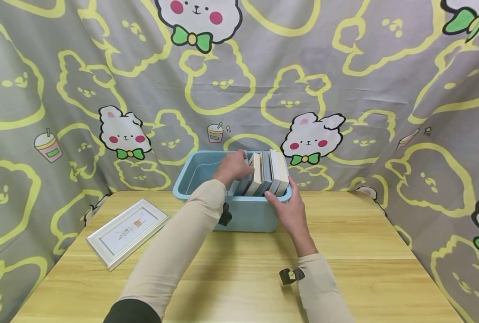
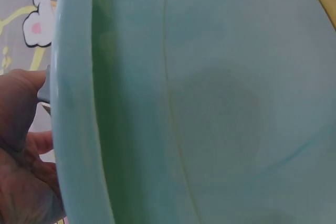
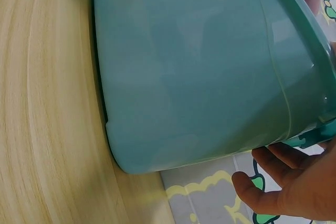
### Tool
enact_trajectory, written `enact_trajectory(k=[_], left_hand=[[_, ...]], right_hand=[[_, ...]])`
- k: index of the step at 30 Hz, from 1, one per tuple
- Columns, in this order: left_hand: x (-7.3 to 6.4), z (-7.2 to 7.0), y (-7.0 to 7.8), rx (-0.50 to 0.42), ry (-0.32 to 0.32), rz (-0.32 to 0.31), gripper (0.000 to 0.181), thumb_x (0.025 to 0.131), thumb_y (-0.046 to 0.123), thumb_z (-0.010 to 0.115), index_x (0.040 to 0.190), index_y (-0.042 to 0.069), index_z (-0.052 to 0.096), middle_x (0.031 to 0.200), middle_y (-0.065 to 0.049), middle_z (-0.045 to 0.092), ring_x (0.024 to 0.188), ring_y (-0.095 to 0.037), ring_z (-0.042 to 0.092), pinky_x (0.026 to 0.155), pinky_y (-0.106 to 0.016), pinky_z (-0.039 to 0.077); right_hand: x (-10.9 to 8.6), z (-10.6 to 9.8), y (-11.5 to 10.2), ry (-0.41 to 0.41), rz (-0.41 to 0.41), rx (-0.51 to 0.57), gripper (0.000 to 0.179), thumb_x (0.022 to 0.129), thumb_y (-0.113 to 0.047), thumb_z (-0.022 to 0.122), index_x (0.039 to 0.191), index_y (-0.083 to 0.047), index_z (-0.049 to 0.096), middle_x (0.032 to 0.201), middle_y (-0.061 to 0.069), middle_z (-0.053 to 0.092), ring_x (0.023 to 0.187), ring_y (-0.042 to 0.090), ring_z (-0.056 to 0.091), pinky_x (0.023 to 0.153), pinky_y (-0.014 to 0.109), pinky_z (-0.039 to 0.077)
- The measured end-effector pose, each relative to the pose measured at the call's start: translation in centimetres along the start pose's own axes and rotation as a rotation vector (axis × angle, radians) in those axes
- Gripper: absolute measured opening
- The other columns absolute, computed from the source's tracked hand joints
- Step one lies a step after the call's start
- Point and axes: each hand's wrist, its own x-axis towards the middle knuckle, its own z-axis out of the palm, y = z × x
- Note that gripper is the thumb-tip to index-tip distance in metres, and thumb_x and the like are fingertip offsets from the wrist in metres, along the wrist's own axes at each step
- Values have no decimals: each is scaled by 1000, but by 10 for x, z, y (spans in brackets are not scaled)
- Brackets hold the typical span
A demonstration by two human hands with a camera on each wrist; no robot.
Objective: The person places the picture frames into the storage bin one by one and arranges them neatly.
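Note:
A light blue plastic bin (image 1: 243,215) stands at the back of the table, with several picture frames (image 1: 277,172) upright on edge in its right half. My left hand (image 1: 234,167) reaches over the front rim and pinches the top edge of the leftmost frame in the row. In the left wrist view, a grey bit of that frame (image 2: 44,88) shows between thumb and fingers; the bin wall hides the rest. My right hand (image 1: 289,208) grips the bin's right front corner, thumb at the rim. Its fingers (image 3: 275,166) lie against the outer side in the right wrist view.
A white picture frame (image 1: 127,233) with a small plant drawing lies face up on the wooden table (image 1: 344,242), left of the bin. Right behind the bin hangs a grey curtain (image 1: 239,103) with cartoon bears; it also closes off both sides.

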Motion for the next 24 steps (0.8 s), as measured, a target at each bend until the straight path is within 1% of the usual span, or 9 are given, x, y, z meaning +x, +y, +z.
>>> enact_trajectory(k=[3,5,9,12,16,19,22,24], left_hand=[[-2,1,0,5,-19,11,52,92,33,59,137,12,44,120,-10,59,95,-23,58,82,-38,51],[-3,1,0,6,-32,17,52,94,34,55,139,12,43,122,-10,59,94,-22,59,81,-37,51],[-4,-1,0,1,-51,24,50,96,37,48,139,12,43,125,-9,58,90,-21,61,75,-35,51],[-3,-4,-2,-14,-49,20,49,96,37,47,138,11,44,125,-10,58,94,-22,60,78,-36,51],[-3,-8,-9,-16,-23,12,51,96,38,49,138,10,45,130,-12,56,105,-25,57,89,-40,50],[-4,-12,-14,20,4,24,52,96,39,49,139,9,46,135,-12,55,114,-27,57,96,-42,49],[-4,-16,-20,53,27,28,52,96,39,50,139,9,47,137,-13,54,119,-29,56,98,-44,48],[-4,-20,-25,72,40,18,52,96,38,50,139,10,46,137,-12,53,120,-30,55,99,-45,47]], right_hand=[[0,0,-1,-4,2,-2,96,77,-68,66,153,-35,18,155,4,36,140,25,38,112,52,34],[0,1,-1,-7,2,-4,95,77,-67,66,153,-35,18,155,5,36,139,25,39,111,52,35],[0,0,0,-5,7,-12,95,77,-68,65,153,-35,18,154,5,36,138,26,39,111,53,35],[0,0,0,-7,11,-14,95,77,-68,65,153,-35,18,155,5,36,139,26,39,111,53,35],[0,1,1,-9,17,-14,96,77,-68,65,153,-35,17,155,5,36,139,26,38,111,53,34],[0,1,1,-7,18,-15,97,76,-69,65,153,-35,17,155,5,36,139,27,38,111,53,34],[0,1,1,-10,19,-17,98,77,-69,65,154,-34,16,156,5,35,140,27,38,112,54,34],[0,1,1,-10,22,-23,97,77,-69,65,154,-34,16,156,5,34,140,28,37,112,54,33]])
